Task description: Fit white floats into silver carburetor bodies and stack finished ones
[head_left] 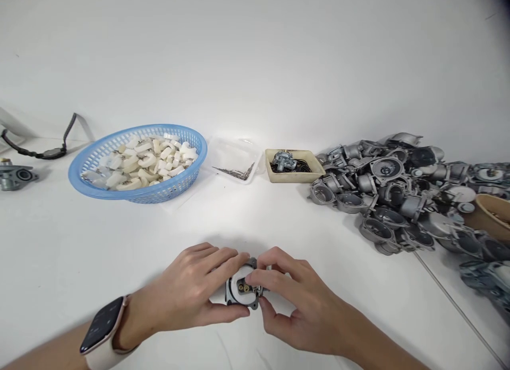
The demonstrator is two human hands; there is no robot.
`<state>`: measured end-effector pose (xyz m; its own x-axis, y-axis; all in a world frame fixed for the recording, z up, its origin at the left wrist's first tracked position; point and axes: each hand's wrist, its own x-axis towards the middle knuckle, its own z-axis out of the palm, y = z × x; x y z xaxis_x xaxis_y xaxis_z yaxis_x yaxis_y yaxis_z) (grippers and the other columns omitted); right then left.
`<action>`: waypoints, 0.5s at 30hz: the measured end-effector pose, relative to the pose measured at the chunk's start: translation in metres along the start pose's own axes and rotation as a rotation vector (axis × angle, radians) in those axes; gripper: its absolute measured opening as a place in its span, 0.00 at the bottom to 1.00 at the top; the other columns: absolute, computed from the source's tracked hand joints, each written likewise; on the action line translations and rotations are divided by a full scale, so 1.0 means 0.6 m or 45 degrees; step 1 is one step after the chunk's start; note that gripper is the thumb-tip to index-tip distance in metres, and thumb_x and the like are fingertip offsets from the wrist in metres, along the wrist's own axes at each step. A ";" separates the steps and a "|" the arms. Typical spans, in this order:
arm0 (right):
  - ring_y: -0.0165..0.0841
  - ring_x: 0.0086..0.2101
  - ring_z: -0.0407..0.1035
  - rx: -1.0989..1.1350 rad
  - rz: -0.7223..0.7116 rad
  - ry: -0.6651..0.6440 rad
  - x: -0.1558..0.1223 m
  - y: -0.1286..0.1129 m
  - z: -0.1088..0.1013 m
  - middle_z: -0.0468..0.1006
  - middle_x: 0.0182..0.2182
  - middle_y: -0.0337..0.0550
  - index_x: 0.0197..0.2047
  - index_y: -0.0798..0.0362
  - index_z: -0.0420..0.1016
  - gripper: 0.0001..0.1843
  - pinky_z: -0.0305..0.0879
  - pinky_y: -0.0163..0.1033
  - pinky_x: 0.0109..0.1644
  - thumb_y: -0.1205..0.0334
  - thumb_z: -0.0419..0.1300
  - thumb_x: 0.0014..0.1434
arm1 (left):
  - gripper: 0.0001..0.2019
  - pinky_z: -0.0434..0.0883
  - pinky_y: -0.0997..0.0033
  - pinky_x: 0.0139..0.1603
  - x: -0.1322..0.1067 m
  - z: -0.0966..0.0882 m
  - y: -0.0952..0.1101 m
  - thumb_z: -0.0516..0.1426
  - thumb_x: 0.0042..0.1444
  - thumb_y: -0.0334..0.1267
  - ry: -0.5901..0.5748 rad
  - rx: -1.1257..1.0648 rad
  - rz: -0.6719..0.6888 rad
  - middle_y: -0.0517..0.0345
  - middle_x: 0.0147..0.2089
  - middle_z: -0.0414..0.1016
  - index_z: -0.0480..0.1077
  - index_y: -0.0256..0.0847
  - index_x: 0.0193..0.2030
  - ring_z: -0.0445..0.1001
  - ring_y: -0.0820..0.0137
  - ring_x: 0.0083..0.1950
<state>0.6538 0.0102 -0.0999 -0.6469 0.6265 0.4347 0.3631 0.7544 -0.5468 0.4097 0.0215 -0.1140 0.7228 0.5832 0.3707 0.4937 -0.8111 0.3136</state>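
Observation:
A metal carburetor body (254, 304) lies near the front of the white table, its open side facing up. Inside it sits a white plastic float (239, 294), with brass jets showing in the middle. My left hand (199, 285) grips the carburetor from the left, thumb along the near edge and fingers over the far edge. On the right, my right hand (295, 301) has its fingers bent around the carburetor's right side. Its index fingertip rests on the float by the jets. Whether a small part is between the right fingertips is hidden.
A blue basket (137, 197) holds many white floats. Beside it stand a clear tray (239, 179) of thin metal pins and a cream tray (295, 177) with a small carburetor. Carburetor bodies (386, 200) are heaped on the right. A wristwatch (51, 152) lies far left.

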 end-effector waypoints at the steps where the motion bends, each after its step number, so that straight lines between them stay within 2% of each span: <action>1: 0.27 0.35 0.69 -0.002 -0.005 0.004 0.000 0.000 -0.001 0.71 0.43 0.42 0.54 0.50 0.68 0.22 0.68 0.32 0.37 0.75 0.57 0.57 | 0.29 0.75 0.59 0.42 0.000 0.000 0.000 0.61 0.62 0.54 -0.001 0.001 -0.001 0.50 0.50 0.78 0.62 0.37 0.62 0.80 0.61 0.44; 15: 0.26 0.35 0.69 -0.017 -0.008 0.014 0.003 0.000 -0.005 0.71 0.42 0.41 0.53 0.50 0.68 0.23 0.67 0.32 0.36 0.76 0.56 0.56 | 0.29 0.75 0.58 0.42 0.001 -0.001 0.002 0.61 0.62 0.54 -0.010 -0.007 -0.007 0.50 0.50 0.78 0.62 0.37 0.62 0.80 0.61 0.44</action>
<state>0.6546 0.0122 -0.0971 -0.6421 0.6236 0.4460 0.3679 0.7610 -0.5344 0.4103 0.0209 -0.1131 0.7241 0.5871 0.3621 0.4947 -0.8078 0.3204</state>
